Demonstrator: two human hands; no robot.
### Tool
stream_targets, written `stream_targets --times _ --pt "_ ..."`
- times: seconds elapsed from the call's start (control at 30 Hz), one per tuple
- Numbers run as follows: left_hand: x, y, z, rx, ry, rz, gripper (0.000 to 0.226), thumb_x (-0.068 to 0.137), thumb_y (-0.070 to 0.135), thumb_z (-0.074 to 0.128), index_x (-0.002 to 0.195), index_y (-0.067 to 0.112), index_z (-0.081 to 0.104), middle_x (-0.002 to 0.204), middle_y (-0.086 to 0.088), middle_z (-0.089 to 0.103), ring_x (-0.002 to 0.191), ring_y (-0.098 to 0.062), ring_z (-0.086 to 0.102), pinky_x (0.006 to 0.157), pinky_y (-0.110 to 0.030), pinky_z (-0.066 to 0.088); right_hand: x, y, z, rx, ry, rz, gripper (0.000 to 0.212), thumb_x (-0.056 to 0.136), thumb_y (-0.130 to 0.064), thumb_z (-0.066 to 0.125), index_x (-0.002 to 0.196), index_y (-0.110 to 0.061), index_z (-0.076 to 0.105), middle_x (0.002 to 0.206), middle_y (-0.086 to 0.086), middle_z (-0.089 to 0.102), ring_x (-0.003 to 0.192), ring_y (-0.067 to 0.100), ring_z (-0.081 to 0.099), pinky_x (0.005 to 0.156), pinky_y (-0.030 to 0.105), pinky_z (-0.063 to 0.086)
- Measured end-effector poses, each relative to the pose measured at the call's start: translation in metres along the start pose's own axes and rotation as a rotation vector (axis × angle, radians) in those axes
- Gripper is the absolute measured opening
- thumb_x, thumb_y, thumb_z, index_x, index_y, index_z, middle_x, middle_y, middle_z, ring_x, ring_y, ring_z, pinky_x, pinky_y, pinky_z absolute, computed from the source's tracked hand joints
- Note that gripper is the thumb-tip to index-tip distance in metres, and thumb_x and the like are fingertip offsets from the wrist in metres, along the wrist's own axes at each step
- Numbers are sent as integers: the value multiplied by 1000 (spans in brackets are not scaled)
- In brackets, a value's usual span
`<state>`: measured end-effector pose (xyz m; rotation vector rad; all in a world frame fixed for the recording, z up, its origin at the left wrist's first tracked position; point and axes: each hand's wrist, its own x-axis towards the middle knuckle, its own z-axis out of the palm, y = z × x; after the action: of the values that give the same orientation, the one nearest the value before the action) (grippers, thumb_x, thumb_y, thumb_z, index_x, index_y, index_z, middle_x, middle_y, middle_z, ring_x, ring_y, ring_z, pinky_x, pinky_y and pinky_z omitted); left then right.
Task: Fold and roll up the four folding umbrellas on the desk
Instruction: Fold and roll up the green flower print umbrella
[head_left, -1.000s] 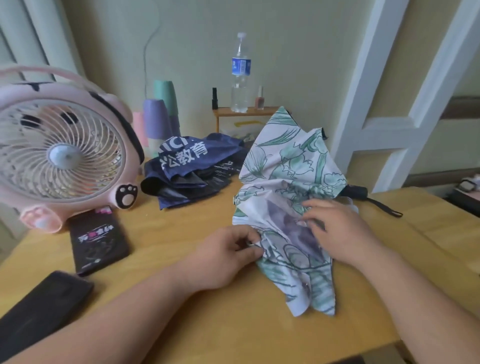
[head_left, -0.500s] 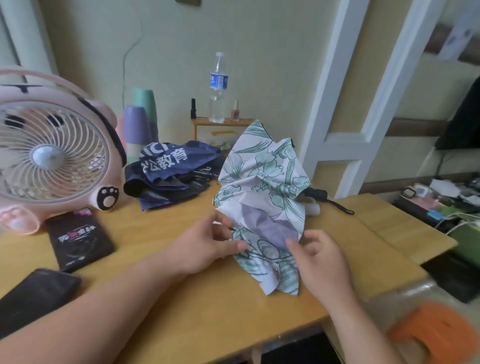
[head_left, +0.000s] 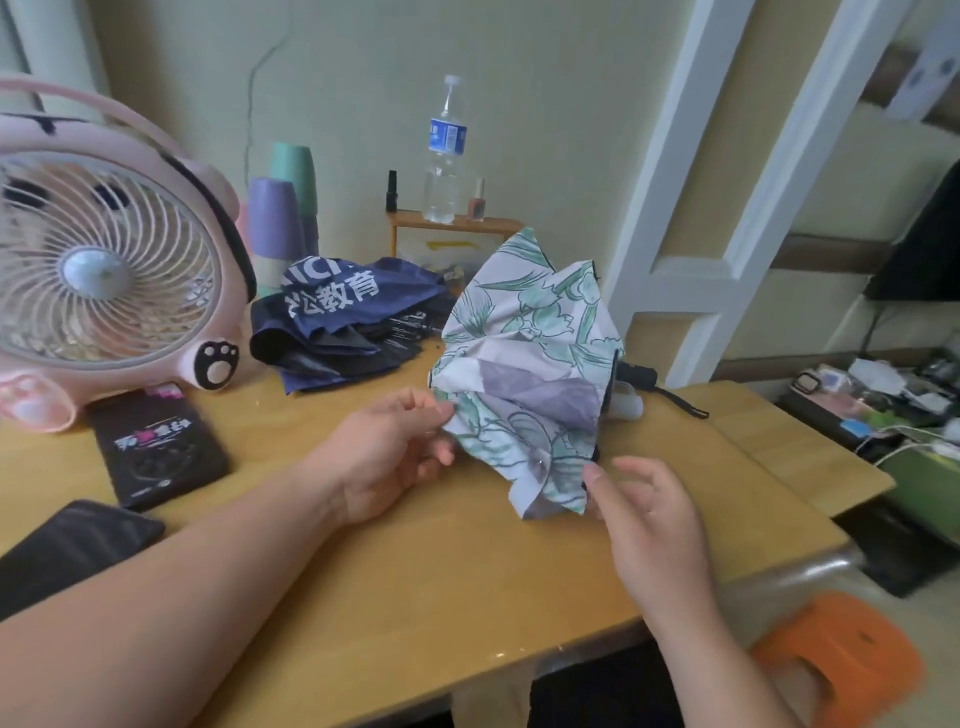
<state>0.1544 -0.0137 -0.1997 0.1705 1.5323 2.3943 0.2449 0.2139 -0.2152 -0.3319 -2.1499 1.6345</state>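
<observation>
Pinching a canopy edge between thumb and fingertips, the left hand (head_left: 395, 457) works just in front of a crumpled navy umbrella (head_left: 353, 317). What it holds, the floral umbrella (head_left: 524, 364), lies bunched mid-desk (head_left: 415, 597). The right hand (head_left: 649, 519) hovers with fingers spread, gripping nothing, its thumb seemingly brushing the lower hem. The step looks like pleat-sorting. Next, each panel needs laying flat one way before rolling.
</observation>
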Motion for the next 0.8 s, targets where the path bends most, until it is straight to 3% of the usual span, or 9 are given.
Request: stream_targets --times 0.1,0.23,0.37,0.43,0.5,0.57,0.67,0.73,0.8 --pt "5 -4 0 -24 -20 -30 19 79 8 67 80 14 49 66 -10 56 45 -18 58 42 -24 34 -4 -8 -2 92 -91 -4 43 80 -52 79 108 -23 63 87 -1 77 81 11 72 70 26 49" --pt "9 -9 -2 -1 14 -1 24 77 3 67 82 17 48 56 -7 54 43 -19 60 43 -23 35 -8 -3 3 -13 -32 -100 54 66 -64 75 107 -31 64 98 -9 70 90 13 67 77 27 51" --pt "8 -11 -3 44 11 42 29 74 -5 71 84 14 51 52 -5 53 43 -19 60 42 -23 37 -3 -2 4 203 -228 -32 44 69 -26 85 108 -16 67 70 -3 71 61 12 63 59 15 48" --pt "8 -12 -3 95 12 53 31 73 -9 77 81 13 56 52 -7 52 42 -19 59 43 -24 37 -3 -9 11 317 -312 2 33 74 5 84 101 -10 71 72 2 76 63 12 68 61 12 50" --pt "9 -15 -2 173 19 65 22 72 -1 75 77 15 61 57 -10 54 43 -20 58 44 -24 38 -3 -8 17 315 -289 -54 36 77 19 71 91 -13 77 77 11 78 68 14 73 65 13 53" --pt "9 -16 -1 288 23 70 21 72 5 78 80 15 60 65 -13 58 46 -22 58 46 -25 42 -3 -11 20 370 -186 -118 46 75 20 72 82 -25 80 73 8 77 63 10 71 62 10 51" --pt "7 -18 3 510 7 71 28 74 11 86 84 15 61 77 -8 65 53 -24 57 50 -27 47 0 -16 16 443 -37 -248 38 66 2 72 74 -34 80 67 -1 76 55 3 68 61 7 51" --pt "4 -18 8 564 -19 37 23 80 12 86 85 16 64 79 -3 67 58 -22 57 54 -27 48 4 -13 11 477 -44 -250 39 65 -1 67 78 -34 80 71 1 77 59 8 71 65 12 56" --pt "2 -19 11 554 -48 39 18 81 20 85 89 18 68 81 2 67 64 -18 55 59 -27 47 10 -9 12 532 -162 -231 46 59 4 68 87 -30 81 78 8 78 66 12 73 70 18 57"
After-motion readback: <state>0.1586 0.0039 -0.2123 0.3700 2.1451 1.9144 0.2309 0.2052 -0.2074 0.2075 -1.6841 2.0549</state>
